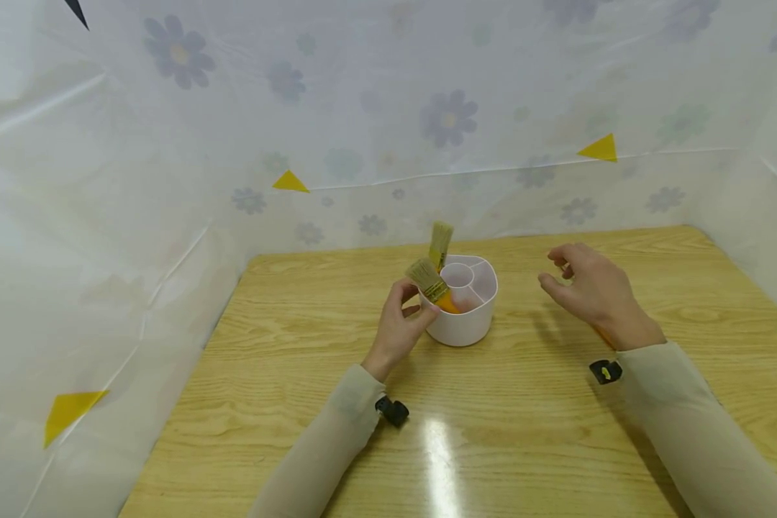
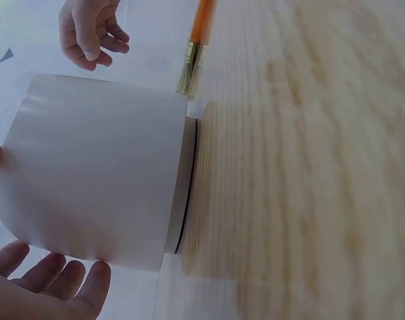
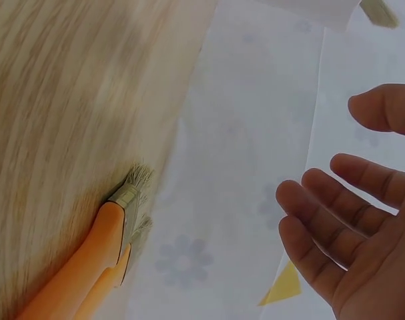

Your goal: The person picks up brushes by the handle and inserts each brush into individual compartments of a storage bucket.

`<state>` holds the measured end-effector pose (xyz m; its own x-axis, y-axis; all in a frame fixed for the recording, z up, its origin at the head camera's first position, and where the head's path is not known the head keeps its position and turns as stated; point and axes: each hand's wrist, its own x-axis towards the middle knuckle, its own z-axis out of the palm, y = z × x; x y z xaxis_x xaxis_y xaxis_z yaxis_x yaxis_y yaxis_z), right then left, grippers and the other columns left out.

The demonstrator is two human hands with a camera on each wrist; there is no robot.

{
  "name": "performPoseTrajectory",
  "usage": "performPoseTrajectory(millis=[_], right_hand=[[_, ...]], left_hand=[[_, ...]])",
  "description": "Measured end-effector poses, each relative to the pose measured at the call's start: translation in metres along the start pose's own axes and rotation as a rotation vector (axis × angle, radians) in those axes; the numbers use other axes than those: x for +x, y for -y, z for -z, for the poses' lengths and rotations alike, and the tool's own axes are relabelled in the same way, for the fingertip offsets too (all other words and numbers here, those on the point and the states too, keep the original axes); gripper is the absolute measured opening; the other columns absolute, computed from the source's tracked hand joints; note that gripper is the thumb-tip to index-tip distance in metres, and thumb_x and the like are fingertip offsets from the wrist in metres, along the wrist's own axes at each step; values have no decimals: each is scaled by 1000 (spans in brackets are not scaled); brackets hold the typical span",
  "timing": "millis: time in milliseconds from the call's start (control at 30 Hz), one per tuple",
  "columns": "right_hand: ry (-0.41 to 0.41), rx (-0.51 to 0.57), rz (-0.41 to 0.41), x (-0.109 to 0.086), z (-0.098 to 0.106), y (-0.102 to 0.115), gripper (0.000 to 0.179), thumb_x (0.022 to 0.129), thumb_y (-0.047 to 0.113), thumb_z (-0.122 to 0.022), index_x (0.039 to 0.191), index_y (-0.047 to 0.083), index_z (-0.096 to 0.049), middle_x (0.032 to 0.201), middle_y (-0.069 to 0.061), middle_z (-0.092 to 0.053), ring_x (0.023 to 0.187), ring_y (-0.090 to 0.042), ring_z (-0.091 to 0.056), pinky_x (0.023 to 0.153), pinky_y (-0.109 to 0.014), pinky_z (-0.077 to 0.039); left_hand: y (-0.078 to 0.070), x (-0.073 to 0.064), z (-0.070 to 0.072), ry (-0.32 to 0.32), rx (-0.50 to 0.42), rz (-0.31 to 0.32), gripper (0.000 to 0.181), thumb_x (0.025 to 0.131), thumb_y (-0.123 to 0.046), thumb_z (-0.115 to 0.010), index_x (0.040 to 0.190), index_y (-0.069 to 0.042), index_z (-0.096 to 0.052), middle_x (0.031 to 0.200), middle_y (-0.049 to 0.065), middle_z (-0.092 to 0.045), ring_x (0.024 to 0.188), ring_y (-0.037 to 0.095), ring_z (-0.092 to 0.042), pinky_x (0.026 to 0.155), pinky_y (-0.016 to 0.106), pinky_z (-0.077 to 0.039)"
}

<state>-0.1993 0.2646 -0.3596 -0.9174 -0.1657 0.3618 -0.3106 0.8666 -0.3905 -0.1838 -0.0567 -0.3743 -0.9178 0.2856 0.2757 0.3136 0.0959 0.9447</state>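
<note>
A white round organizer [image 1: 460,329] with several compartments stands on the table. My left hand [image 1: 398,327] grips its left side, thumb by the near rim and fingers along the wall. Two paintbrushes stand in it, bristles up: the nearer brush [image 1: 432,284] leans left over the rim, and the farther brush [image 1: 440,241] is more upright. My right hand [image 1: 592,288] is held above the table right of the organizer, fingers loosely bent with nothing between them. Below it, in the right wrist view, lies an orange-handled paintbrush [image 3: 95,247], with what looks like a second one alongside.
The wood-grain table [image 1: 311,338] ends at a back edge against a flower-patterned sheet [image 1: 362,129]. The sheeting also rises on the left and right sides. Yellow triangles [image 1: 290,181] mark it in several places. A small black device sits at each wrist.
</note>
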Motion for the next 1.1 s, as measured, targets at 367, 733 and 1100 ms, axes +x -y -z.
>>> performPoseTrajectory(millis=[367,733,1100], right_hand=[[39,-14,-42,0,-2,-6,44,92,38,-57,119,4,-57,114,-17,-59,91,-30,-59,69,-52,-47],[106,-18,-71,0,0,-9,49,93,41,-55,122,2,-55,113,-20,-59,93,-32,-59,72,-53,-46],[158,-25,-90,0,0,-14,52,93,42,-53,124,1,-53,116,-22,-57,96,-35,-58,73,-55,-45]], left_hand=[[-1,0,-1,-8,-23,2,50,88,-6,-64,130,4,-39,134,21,-42,128,36,-40,103,56,-35],[-2,0,0,-6,-8,23,51,88,-7,-64,132,4,-40,134,21,-43,128,35,-40,103,55,-36],[-2,0,1,5,1,7,53,88,-6,-65,134,4,-40,135,20,-43,128,35,-41,102,54,-37]])
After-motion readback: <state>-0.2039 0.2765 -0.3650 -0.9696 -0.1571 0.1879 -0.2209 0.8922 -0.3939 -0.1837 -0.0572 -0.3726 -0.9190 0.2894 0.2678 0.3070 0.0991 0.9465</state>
